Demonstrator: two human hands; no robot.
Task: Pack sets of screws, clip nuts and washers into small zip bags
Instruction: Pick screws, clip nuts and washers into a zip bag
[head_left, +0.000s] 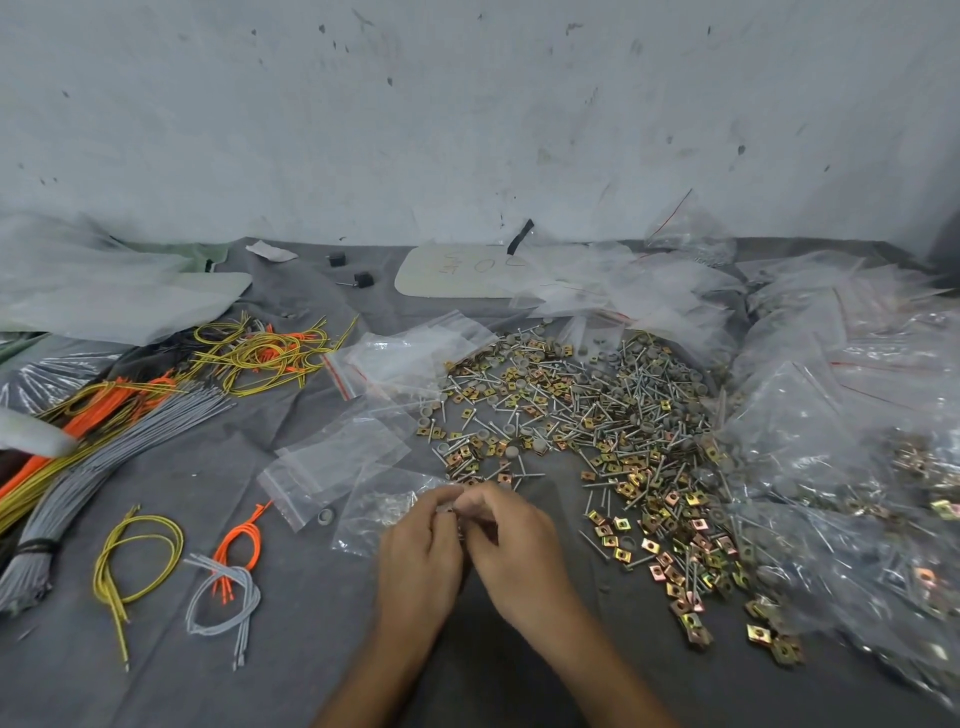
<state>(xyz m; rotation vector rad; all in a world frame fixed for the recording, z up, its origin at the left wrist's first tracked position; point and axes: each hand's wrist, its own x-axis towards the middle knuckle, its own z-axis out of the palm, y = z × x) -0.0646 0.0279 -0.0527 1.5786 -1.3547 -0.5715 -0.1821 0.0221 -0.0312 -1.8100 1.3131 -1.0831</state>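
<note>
Left grip (420, 564), right grip (517, 543) on zip bag (376, 512) at screw pile (597, 415) edge

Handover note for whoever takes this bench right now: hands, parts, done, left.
Hands: left hand and right hand both pinch the mouth of one small zip bag. Silvery parts show inside it; I cannot tell whether it is sealed.
Parts: the loose pile of screws, clip nuts and washers lies ahead and to the right of the hands. The empty zip bags lie to the left of the pile.
Done: filled bags are heaped at the far right.
Left: finish this bag, then bag more sets. The pile is large, so much is likely left.
</note>
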